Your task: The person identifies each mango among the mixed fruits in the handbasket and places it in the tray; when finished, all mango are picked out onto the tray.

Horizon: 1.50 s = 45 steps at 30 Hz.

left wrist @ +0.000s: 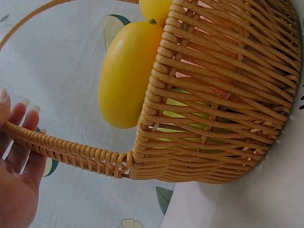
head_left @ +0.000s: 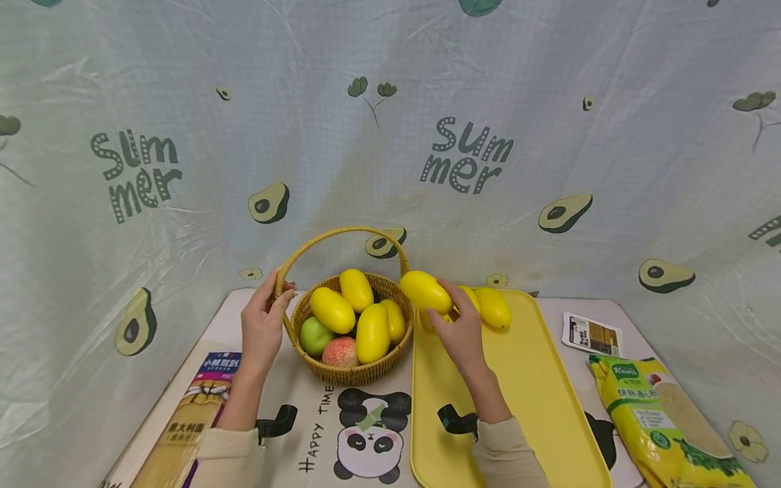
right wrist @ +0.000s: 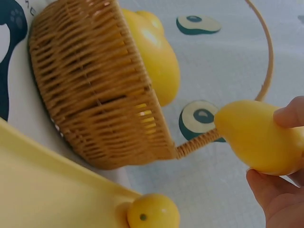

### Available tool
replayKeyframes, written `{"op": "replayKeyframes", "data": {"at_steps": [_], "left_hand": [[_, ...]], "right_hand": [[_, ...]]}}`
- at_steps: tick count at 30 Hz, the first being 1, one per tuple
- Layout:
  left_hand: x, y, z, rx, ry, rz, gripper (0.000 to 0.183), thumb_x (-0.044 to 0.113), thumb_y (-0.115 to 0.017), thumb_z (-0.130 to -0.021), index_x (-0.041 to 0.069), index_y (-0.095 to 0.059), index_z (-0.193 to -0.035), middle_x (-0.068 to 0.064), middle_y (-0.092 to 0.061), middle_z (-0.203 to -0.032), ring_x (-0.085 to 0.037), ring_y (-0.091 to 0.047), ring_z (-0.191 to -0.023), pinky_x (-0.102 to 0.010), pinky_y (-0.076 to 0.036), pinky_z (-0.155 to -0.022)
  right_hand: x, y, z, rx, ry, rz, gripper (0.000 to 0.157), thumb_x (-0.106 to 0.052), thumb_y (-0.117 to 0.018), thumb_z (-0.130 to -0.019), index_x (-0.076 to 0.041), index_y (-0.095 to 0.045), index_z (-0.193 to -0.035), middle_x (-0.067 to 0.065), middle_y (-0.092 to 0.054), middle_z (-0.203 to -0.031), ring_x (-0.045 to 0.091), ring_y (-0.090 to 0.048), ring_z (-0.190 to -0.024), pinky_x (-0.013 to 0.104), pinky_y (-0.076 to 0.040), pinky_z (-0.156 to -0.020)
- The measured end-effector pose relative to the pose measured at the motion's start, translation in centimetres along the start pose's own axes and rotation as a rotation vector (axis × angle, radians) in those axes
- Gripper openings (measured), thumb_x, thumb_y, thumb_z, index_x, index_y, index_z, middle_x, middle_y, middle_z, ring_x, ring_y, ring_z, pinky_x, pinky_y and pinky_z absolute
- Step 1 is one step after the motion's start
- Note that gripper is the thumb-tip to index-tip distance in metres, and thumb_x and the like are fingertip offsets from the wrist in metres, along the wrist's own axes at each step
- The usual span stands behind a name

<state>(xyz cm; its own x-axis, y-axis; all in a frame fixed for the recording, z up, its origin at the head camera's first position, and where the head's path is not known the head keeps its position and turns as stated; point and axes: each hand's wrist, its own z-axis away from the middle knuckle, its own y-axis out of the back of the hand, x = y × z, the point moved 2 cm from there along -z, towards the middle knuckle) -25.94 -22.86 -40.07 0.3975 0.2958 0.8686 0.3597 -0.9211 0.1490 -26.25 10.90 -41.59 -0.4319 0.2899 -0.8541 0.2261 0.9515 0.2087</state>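
Note:
My left hand [head_left: 262, 318] holds the left side of the wicker basket's handle [left wrist: 71, 151] between thumb and fingers. The basket [head_left: 360, 374] stands upright and contains several yellow mangoes [head_left: 332, 310], a green apple [head_left: 315, 337] and a reddish peach [head_left: 339, 352]. With thumb and fingers, my right hand [head_left: 460, 332] grips another mango [right wrist: 259, 135], raised beside the right side of the handle, outside the basket. Below and behind that hand, more mangoes [head_left: 493, 308] lie at the far end of the yellow tray [head_left: 518, 379]; some are partly hidden.
A spaghetti pack [head_left: 189, 420] lies at the left edge of the table. To the tray's right are a yellow Knorr bag [head_left: 665, 420] and a small white-edged packet [head_left: 592, 333]. A printed curtain [head_left: 342, 156] hangs close behind the basket.

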Motion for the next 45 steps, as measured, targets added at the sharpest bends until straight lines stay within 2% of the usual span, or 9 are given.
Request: {"op": "replayKeyframes", "data": {"at_steps": [4,7,13,17,22,26,31,36,45], "left_hand": [[0.0,-0.1,-0.1,-0.006,0.012,-0.008,0.047,0.015,-0.056,-0.101,0.022,-0.049,-0.148,-0.004,-0.062,-0.117,0.000,-0.057,-0.109,-0.004,-0.043,-0.094],[0.6,-0.1,0.1,-0.006,0.037,-0.012,0.048,0.013,-0.056,-0.101,0.019,-0.048,-0.148,-0.003,-0.061,-0.116,0.002,-0.056,-0.108,-0.003,-0.043,-0.094],[3.0,-0.1,0.7,-0.013,0.055,-0.017,0.047,0.012,-0.055,-0.102,0.012,-0.048,-0.148,-0.002,-0.060,-0.114,0.005,-0.055,-0.106,-0.003,-0.042,-0.094],[3.3,-0.1,0.7,-0.012,0.047,-0.020,0.047,0.013,-0.055,-0.102,0.012,-0.048,-0.148,-0.003,-0.061,-0.115,0.005,-0.056,-0.105,-0.003,-0.042,-0.094],[1.8,-0.1,0.3,-0.004,0.058,-0.013,0.047,0.013,-0.055,-0.102,0.014,-0.048,-0.148,-0.005,-0.061,-0.116,0.004,-0.056,-0.107,-0.003,-0.042,-0.095],[0.6,-0.1,0.0,-0.001,0.053,-0.027,0.047,0.014,-0.055,-0.102,0.018,-0.048,-0.148,0.002,-0.060,-0.114,0.004,-0.055,-0.108,-0.003,-0.042,-0.095],[2.0,-0.1,0.4,-0.006,0.052,-0.021,0.047,0.014,-0.055,-0.102,0.016,-0.049,-0.148,0.007,-0.059,-0.111,0.002,-0.055,-0.107,-0.003,-0.042,-0.094],[3.6,-0.2,0.8,-0.010,0.019,-0.047,0.046,0.015,-0.055,-0.102,0.011,-0.048,-0.148,0.001,-0.060,-0.112,0.003,-0.055,-0.105,-0.002,-0.042,-0.093],[3.8,-0.2,1.0,-0.008,0.038,-0.046,0.046,0.013,-0.054,-0.102,0.010,-0.048,-0.148,-0.013,-0.061,-0.119,0.004,-0.055,-0.104,-0.002,-0.042,-0.093]], "right_hand": [[0.4,0.9,-0.1,-0.001,-0.033,0.009,0.054,0.000,-0.071,-0.087,-0.005,-0.056,-0.139,0.018,-0.055,-0.140,0.033,-0.055,-0.122,0.053,-0.051,-0.099],[0.8,1.9,-0.3,0.015,-0.038,0.019,0.054,-0.003,-0.072,-0.088,-0.010,-0.056,-0.139,0.013,-0.056,-0.139,0.029,-0.056,-0.123,0.047,-0.051,-0.102],[1.4,4.0,-0.7,0.084,-0.017,0.012,0.052,-0.007,-0.073,-0.088,-0.015,-0.058,-0.137,0.008,-0.058,-0.137,0.023,-0.058,-0.118,0.013,-0.050,-0.093],[1.7,5.2,-0.9,0.113,-0.009,0.010,0.052,-0.008,-0.073,-0.089,-0.012,-0.058,-0.138,0.012,-0.058,-0.138,0.025,-0.057,-0.118,0.002,-0.045,-0.087],[2.1,6.6,-1.0,0.131,-0.026,0.010,0.052,-0.010,-0.073,-0.090,-0.013,-0.057,-0.139,0.011,-0.056,-0.140,0.024,-0.055,-0.119,0.001,-0.045,-0.089],[2.6,7.7,-1.1,0.151,-0.055,0.030,0.053,-0.011,-0.072,-0.091,-0.015,-0.056,-0.141,0.010,-0.055,-0.141,0.021,-0.054,-0.119,0.002,-0.045,-0.089],[3.2,8.9,-1.2,0.187,-0.099,0.039,0.053,-0.015,-0.071,-0.092,-0.017,-0.054,-0.142,0.006,-0.055,-0.141,0.017,-0.053,-0.119,0.003,-0.045,-0.090],[3.4,9.6,-1.3,0.210,-0.114,0.040,0.053,-0.017,-0.070,-0.092,-0.017,-0.053,-0.143,0.006,-0.054,-0.142,0.018,-0.053,-0.121,0.003,-0.045,-0.090],[4.5,10.7,-1.5,0.249,-0.129,0.068,0.053,-0.020,-0.069,-0.094,-0.020,-0.053,-0.144,0.004,-0.054,-0.143,0.013,-0.052,-0.119,0.003,-0.044,-0.090]]}}
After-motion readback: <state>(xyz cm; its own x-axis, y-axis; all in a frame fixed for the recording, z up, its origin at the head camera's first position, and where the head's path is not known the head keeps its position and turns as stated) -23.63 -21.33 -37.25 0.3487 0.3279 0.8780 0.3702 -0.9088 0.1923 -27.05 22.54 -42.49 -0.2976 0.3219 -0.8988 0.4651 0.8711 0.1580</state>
